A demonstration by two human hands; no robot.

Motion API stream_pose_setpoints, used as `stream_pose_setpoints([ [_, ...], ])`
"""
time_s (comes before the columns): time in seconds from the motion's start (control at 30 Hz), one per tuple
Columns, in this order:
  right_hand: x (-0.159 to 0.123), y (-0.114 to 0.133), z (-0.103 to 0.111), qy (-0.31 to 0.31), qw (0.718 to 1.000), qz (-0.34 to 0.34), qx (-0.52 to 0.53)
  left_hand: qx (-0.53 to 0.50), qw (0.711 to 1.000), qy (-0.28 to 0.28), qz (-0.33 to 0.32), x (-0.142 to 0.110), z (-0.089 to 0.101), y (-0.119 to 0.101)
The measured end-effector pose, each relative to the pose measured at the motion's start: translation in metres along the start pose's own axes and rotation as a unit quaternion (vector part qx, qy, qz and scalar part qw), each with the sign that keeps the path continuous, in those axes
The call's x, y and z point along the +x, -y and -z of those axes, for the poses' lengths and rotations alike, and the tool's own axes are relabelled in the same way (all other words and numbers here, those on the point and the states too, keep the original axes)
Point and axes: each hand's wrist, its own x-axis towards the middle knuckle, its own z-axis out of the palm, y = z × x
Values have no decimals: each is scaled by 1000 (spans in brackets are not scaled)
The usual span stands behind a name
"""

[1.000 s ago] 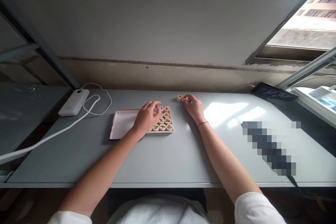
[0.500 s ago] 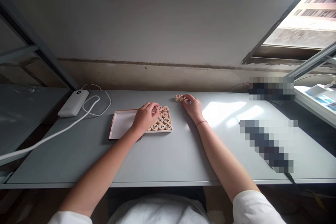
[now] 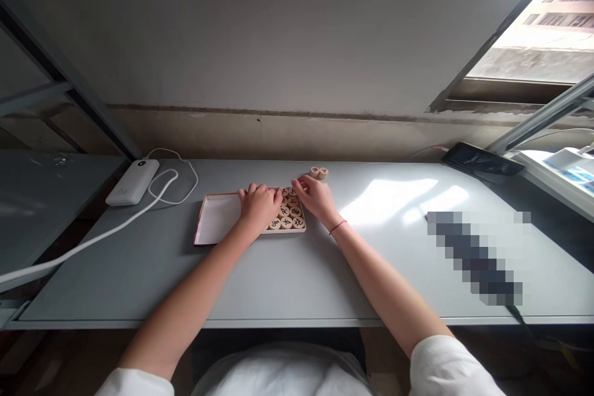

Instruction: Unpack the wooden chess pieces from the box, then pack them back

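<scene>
Round wooden Chinese chess pieces [image 3: 286, 223], marked in red or black, fill the right part of a shallow box [image 3: 304, 230]. The left part shows a bare white inside. Over the box's middle lies my left hand [image 3: 260, 205], its fingers curled downward and the tips hidden. What it grips, if anything, cannot be seen. My right hand [image 3: 318, 198] is at the box's far right corner, thumb and fingers slightly apart beside the red-marked pieces there. Just beyond it, two chess pieces [image 3: 319, 172] stand side by side on the grey table [image 3: 288, 284].
A white power bank [image 3: 133, 182] with a white cable [image 3: 134, 216] lies at the left. Toward the right back is a dark phone-like device [image 3: 482, 159]. A blurred-out dark object [image 3: 477, 260] lies at the right, its cord hanging over the front edge. A wall runs behind the table.
My right hand has let go of a chess piece beside the other one at the back and moved left and nearer, to the box. My left hand has shifted slightly left, its fingers more curled.
</scene>
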Motion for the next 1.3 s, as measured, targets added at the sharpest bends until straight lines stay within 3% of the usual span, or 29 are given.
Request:
stream_pose_setpoints([
  [0.1,2,-2,-1,-21,1000,-7,10,-3,1000,-2,4,1,-3,-1],
  [0.27,19,-46,10,-167,983,0,-71,-6,1000,-2,8,1,-6,1],
  [0.37,27,-68,11,-139,985,-34,-99,-15,1000,-2,8,0,-6,2],
  [0.5,30,-77,6,-113,987,-55,-101,-20,1000,-1,11,-1,-5,2],
  [0.83,29,-70,7,-92,989,-60,-97,-15,1000,15,18,3,-1,-1],
  [1.0,17,-48,11,-149,980,-46,-126,-15,999,21,22,3,-2,-1],
  [1.17,1,-12,7,-8,999,-25,-39,-12,999,21,24,3,-1,-2],
  [1.3,-4,4,5,27,999,-35,-14,-22,999,13,24,2,0,-4],
])
